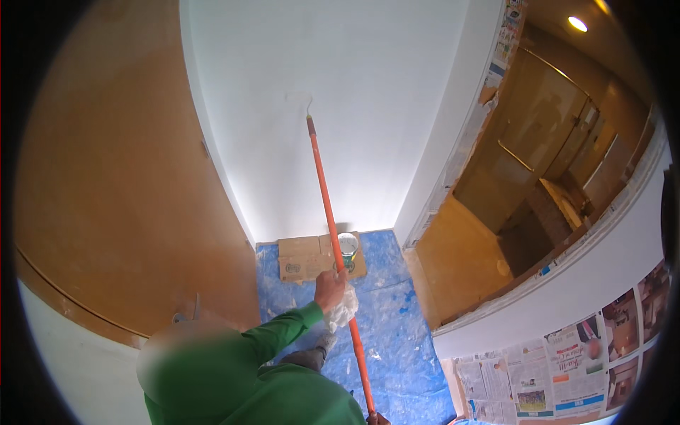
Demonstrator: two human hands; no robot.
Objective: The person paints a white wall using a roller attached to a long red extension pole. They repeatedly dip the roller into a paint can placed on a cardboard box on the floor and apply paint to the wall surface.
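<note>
A long orange extension pole (325,185) slants up from the lower edge to a white wall (340,64). Its top carries a thin wire roller frame (309,106); the roller itself hardly stands out from the white wall. My left hand (330,289), in a green sleeve, is closed round the middle of the pole. Crumpled white cloth or plastic (345,309) hangs by that hand; whether I grip it is unclear. My right hand (378,419) is closed round the pole's lower end, partly cut off by the picture's edge.
Flattened cardboard (301,267) lies at the wall's foot, bearing a paint bucket (348,244). Blue sheeting (397,340) covers the floor. A brown door (120,177) with a handle (197,308) stands left. Right, an open doorway (460,241) leads to another room; newspaper (528,382) covers surfaces nearby.
</note>
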